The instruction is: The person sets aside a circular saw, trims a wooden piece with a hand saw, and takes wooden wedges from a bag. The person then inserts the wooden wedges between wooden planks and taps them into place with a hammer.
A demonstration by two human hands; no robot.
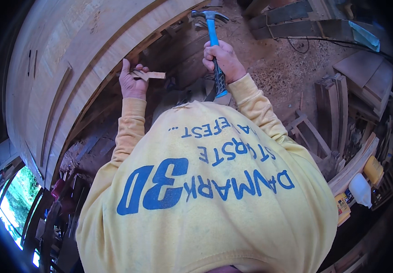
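Note:
My right hand (226, 61) is closed around the blue handle of a claw hammer (212, 31). The hammer's metal head points away from me, and the dark patterned grip ends below my fist. My left hand (132, 84) holds small pieces of light wood (154, 75), with one short strip sticking out to the right past the fingers. That hand is beside the edge of a large curved wooden surface (80, 52); whether it touches the edge I cannot tell.
Two thin wooden strips lie along the curved surface, one of them a batten (53, 107). Brown ground (278, 68) spreads beyond my right hand. Stacked boards (365, 68) and a wooden frame (312, 132) stand at the right, near a white plastic container (360, 189).

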